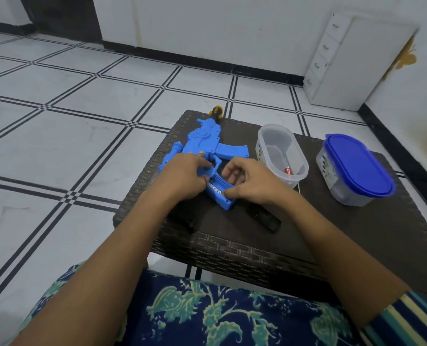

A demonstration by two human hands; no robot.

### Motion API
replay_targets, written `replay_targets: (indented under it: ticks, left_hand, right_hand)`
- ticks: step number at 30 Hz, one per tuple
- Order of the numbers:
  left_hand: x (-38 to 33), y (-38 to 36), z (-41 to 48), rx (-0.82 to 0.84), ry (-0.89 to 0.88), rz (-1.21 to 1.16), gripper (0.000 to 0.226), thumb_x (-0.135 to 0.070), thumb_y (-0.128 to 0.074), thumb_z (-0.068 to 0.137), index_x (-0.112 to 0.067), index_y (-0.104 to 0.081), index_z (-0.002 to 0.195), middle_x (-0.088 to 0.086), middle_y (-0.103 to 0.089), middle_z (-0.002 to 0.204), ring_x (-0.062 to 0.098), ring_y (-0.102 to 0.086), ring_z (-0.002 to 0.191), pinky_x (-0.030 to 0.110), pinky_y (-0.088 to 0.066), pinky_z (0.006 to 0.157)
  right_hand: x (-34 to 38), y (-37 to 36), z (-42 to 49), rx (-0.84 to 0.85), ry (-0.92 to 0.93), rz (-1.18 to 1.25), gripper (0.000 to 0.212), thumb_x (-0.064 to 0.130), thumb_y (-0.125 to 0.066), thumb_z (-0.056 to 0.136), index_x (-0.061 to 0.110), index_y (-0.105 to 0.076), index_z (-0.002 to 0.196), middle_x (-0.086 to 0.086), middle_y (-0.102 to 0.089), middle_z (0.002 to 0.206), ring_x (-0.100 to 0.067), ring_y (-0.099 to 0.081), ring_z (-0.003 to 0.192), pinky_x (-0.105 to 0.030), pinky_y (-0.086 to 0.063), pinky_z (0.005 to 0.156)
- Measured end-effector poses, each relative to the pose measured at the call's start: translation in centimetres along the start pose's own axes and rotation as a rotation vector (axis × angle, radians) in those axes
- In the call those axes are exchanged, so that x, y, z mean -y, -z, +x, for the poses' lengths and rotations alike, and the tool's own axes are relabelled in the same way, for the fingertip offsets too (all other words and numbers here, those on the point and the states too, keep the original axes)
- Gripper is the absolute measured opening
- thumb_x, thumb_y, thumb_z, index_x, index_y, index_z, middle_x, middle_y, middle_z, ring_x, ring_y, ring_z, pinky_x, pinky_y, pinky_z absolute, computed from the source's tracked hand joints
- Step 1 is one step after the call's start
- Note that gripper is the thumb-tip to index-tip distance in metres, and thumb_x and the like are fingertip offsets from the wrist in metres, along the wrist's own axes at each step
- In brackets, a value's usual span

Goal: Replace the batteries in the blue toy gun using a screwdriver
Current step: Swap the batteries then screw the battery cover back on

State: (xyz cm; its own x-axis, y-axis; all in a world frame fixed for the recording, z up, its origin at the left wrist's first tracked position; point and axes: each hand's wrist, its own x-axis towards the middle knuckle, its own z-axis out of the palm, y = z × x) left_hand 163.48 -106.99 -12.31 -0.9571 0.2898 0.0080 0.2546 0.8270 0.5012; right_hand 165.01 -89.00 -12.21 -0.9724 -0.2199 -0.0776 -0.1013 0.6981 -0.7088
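A blue plastic toy gun (207,143) lies on the dark brown woven-wicker worktop (357,233). At the far edge is a yellow-and-black screwdriver handle (216,112). Near the right edge, a clear oval plastic tub (337,183) has a blue lid (359,166). The white floor tiles (82,121) carry black double lines.

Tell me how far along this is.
Done: the toy gun has its compartment open, the screwdriver set aside behind it. In hand: the left hand grips the gun; the right hand is at a battery in the compartment. Left: closing and screwing it shut.

No legible text or labels.
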Motion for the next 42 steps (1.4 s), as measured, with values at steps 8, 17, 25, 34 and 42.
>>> replay_targets:
  ticks: [8,17,25,34,42]
  left_hand:
    - [-0.4,0.0,-0.1,-0.015,0.005,-0.007,0.043,-0.017,-0.061,0.088,-0.022,-0.058,0.131,0.000,-0.039,0.150,0.020,-0.038,0.137,0.031,-0.029,0.109]
    - [-0.3,0.2,-0.2,-0.020,0.011,-0.024,0.042,-0.017,-0.064,0.086,-0.023,-0.060,0.128,-0.002,-0.041,0.149,0.020,-0.041,0.135,0.028,-0.030,0.107]
    - [-0.6,0.9,-0.5,0.029,-0.010,-0.033,0.044,-0.014,-0.061,0.088,-0.023,-0.057,0.132,-0.004,-0.037,0.151,0.018,-0.038,0.137,0.028,-0.028,0.108]
    - [-0.4,0.5,-0.7,0.015,0.003,-0.076,0.045,-0.014,-0.062,0.087,-0.023,-0.058,0.131,-0.003,-0.038,0.151,0.019,-0.038,0.137,0.031,-0.029,0.109]
    - [-0.7,0.4,-0.5,0.009,0.017,-0.105,0.047,-0.010,-0.059,0.086,-0.022,-0.058,0.131,-0.003,-0.037,0.152,0.019,-0.038,0.137,0.028,-0.028,0.107]
  right_hand:
    - [-0.4,-2.1,-0.6,-0.264,0.073,-0.364,0.032,0.049,-0.072,0.077,0.021,-0.057,0.082,0.010,-0.055,0.072,-0.017,-0.057,0.075,-0.033,-0.048,0.065]
    - [-0.4,-0.9,0.3,-0.066,-0.001,-0.178,0.019,0.030,-0.078,0.074,0.022,-0.064,0.085,0.008,-0.061,0.073,-0.010,-0.058,0.068,-0.026,-0.049,0.064]
    - [-0.2,-1.9,0.6,-0.195,-0.082,-0.273,0.037,0.051,-0.073,0.073,0.017,-0.060,0.069,0.005,-0.061,0.067,-0.014,-0.059,0.069,-0.031,-0.046,0.059]
    - [0.8,4.5,-0.1,-0.466,0.020,-0.131,0.005,0.014,-0.071,0.078,0.019,-0.071,0.077,0.006,-0.066,0.075,-0.006,-0.060,0.071,-0.017,-0.046,0.065]
    - [-3.3,8.0,1.0,-0.110,-0.353,-0.515,0.016,0.015,-0.061,0.085,0.015,-0.074,0.093,-0.006,-0.071,0.098,-0.024,-0.064,0.090,-0.046,-0.050,0.093]
